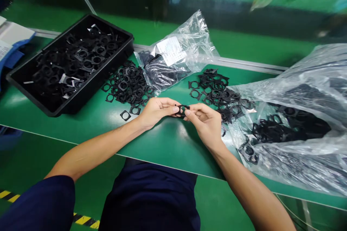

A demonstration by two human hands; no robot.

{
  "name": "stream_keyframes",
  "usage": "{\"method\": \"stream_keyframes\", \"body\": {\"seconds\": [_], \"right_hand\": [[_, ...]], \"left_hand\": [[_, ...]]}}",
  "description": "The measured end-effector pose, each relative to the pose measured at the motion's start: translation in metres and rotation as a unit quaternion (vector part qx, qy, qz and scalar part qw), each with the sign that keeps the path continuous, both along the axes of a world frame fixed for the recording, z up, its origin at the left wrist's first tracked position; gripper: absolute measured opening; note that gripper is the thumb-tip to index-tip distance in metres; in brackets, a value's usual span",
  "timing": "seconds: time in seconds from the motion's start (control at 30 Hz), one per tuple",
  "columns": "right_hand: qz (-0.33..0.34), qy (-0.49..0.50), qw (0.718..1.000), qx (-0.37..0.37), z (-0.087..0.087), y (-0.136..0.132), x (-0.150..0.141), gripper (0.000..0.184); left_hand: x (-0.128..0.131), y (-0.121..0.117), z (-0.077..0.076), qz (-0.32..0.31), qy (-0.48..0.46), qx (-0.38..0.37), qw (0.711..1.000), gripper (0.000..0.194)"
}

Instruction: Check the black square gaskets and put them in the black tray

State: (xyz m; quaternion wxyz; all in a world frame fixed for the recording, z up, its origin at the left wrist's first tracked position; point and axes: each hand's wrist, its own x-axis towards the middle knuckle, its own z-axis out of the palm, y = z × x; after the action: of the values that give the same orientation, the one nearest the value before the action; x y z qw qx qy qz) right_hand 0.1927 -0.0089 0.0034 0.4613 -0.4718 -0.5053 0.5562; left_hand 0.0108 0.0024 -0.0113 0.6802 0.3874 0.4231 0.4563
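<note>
Over the green table, my left hand [158, 111] and my right hand [204, 121] meet, both pinching a small black plastic frame [182, 109] with a round opening. Each hand grips one side of it; whether it is one part or two fitted together I cannot tell. Just beyond my left hand lies a heap of flat black ring plates [128, 83], with a loose ring plate [125, 115] in front of it. Beyond my right hand spreads a second heap of black frames [217, 90], reaching toward an open plastic bag.
A black tray [78, 103] full of black parts stands at the left. A labelled clear bag [187, 52] of parts lies at the back middle. The large open plastic bag [295, 155] covers the right side. The table's front edge [162, 166] runs before my lap.
</note>
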Motion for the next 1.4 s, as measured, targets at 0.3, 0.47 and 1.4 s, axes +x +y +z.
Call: {"method": "stream_keyframes", "body": {"seconds": [0.3,0.47,1.4], "right_hand": [[-0.006,0.020,0.999,-0.024,-0.0020,0.0035,0.0027,0.034],[0.001,0.053,0.998,-0.044,0.0023,0.0042,0.0013,0.032],[-0.009,0.021,0.999,-0.027,0.0019,0.0035,0.0008,0.034]], "left_hand": [[-0.0051,0.0013,-0.0039,-0.058,0.014,0.013,0.998,0.032],[-0.0078,0.0045,-0.0040,-0.092,-0.020,0.007,0.996,0.030],[-0.0040,0.0028,0.0035,-0.093,0.014,0.020,0.995,0.043]]}}
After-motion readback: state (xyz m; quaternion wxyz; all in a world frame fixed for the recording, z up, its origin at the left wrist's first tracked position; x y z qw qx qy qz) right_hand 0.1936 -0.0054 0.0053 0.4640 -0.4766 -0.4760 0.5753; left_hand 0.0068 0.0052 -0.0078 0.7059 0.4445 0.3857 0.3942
